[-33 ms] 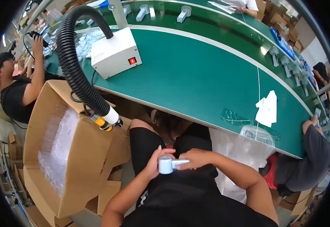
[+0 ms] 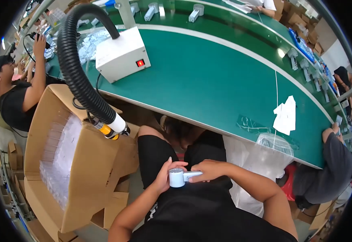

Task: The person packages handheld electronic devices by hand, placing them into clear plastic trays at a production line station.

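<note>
Over my lap I hold a light-blue handheld device (image 2: 177, 178) with a round, cup-like head and a short handle. My right hand (image 2: 208, 169) grips the handle from the right, fingers wrapped round it. Against the left side of the round head rests my left hand (image 2: 164, 176), its fingers curled behind the head and the thumb raised. The head's top faces up, but its fine detail is too small to make out.
A green worktable (image 2: 208, 84) curves ahead, bearing a white box (image 2: 121, 56) with a lit red switch and black corrugated hose (image 2: 73, 60). The hose's tip hangs beside a large carton (image 2: 91, 173) at left. White papers (image 2: 285, 117) lie right. People sit on both sides.
The view has shifted very slightly. Both hands keep their hold on the device, which looks tilted a touch differently.
</note>
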Demonstrator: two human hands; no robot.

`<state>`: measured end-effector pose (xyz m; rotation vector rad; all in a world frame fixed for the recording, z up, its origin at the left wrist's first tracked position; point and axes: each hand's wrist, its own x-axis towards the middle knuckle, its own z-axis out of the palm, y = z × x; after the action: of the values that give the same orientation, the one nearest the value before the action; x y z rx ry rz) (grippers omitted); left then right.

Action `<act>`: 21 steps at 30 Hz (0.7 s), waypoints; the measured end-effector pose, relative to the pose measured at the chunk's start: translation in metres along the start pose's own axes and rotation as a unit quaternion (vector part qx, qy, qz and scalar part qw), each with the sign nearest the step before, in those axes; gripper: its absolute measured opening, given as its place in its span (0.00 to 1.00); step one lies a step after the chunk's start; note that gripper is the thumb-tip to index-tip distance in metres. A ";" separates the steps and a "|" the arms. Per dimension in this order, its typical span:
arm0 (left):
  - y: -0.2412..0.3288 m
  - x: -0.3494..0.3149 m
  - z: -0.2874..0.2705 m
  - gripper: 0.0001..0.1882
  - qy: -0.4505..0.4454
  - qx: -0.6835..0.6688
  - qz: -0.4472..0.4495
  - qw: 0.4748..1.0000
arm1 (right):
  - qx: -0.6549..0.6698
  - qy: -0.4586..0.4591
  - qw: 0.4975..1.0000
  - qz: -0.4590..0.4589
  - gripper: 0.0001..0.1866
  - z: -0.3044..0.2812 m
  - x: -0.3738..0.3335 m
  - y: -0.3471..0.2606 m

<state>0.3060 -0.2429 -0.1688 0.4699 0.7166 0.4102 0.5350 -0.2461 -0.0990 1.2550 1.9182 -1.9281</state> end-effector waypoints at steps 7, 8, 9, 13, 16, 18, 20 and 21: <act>-0.010 0.008 -0.008 0.34 -0.010 -0.089 0.001 0.996 | -0.037 -0.026 0.996 0.079 0.29 0.002 0.013 -0.024; -0.011 0.010 -0.014 0.34 -0.010 -0.091 0.002 0.996 | -0.038 -0.028 0.996 0.080 0.29 0.000 0.019 -0.028; -0.012 0.010 -0.015 0.33 0.005 -0.096 0.000 0.995 | -0.059 -0.031 0.993 0.095 0.29 0.000 0.023 -0.031; -0.013 0.012 -0.025 0.29 0.019 -0.108 0.004 0.994 | -0.096 -0.041 0.989 0.102 0.29 -0.004 0.035 -0.041; -0.010 0.016 -0.029 0.28 0.000 -0.095 0.038 0.995 | -0.178 0.078 0.980 0.049 0.28 0.013 0.043 -0.030; -0.016 0.017 -0.034 0.25 0.034 -0.122 0.042 0.991 | -0.143 0.029 0.988 0.047 0.29 0.010 0.055 -0.014; -0.017 0.013 -0.038 0.24 0.058 -0.105 0.040 0.992 | -0.121 0.018 0.992 0.009 0.29 0.012 0.062 -0.002; -0.015 0.011 -0.035 0.23 0.058 -0.107 0.050 0.991 | -0.092 -0.003 0.995 0.028 0.29 0.005 0.057 -0.010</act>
<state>0.2916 -0.2400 -0.2061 0.2803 0.7541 0.6057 0.4902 -0.2235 -0.1286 1.2342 1.9833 -1.6827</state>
